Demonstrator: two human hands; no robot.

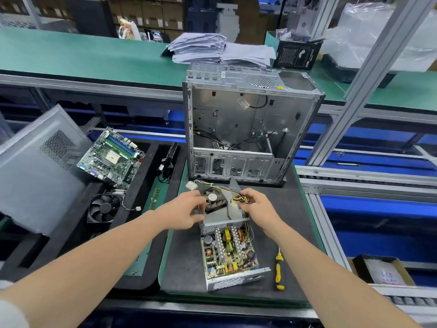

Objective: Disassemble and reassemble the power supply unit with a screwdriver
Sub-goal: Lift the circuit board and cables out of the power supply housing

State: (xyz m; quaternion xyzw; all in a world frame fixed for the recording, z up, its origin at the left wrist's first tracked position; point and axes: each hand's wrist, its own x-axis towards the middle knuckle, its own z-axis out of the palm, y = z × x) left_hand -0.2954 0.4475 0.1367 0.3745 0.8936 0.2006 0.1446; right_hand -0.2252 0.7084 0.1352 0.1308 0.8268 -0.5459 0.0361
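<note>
From your head camera: you work on a dark mat [290,223] laid on a green-edged bench, with conveyor rails at 3 o'clock. A second green bench [71,55] crosses the room at 12 o'clock and carries a stack of papers [212,48]. Stacked cartons stand behind it.

The stripped computer case [246,129] stands at 12 o'clock on the mat. At 10 o'clock a motherboard [111,155] lies on black foam, with a case fan [104,208] at 9 o'clock.

The power supply unit [228,254] sits open at 6 o'clock, circuit board exposed. Its lid [234,210], with a fan on it, is tipped up just beyond.

Your left hand [186,209] grips the lid's left edge. Your right hand [254,204] pinches the wires [238,199] beside the fan. The screwdriver [279,268] lies apart at 5 o'clock.

Your fingertips hide the lid's edges, so you cannot tell where the wires end. A grey side panel [35,166] is cut off at 9 o'clock.
</note>
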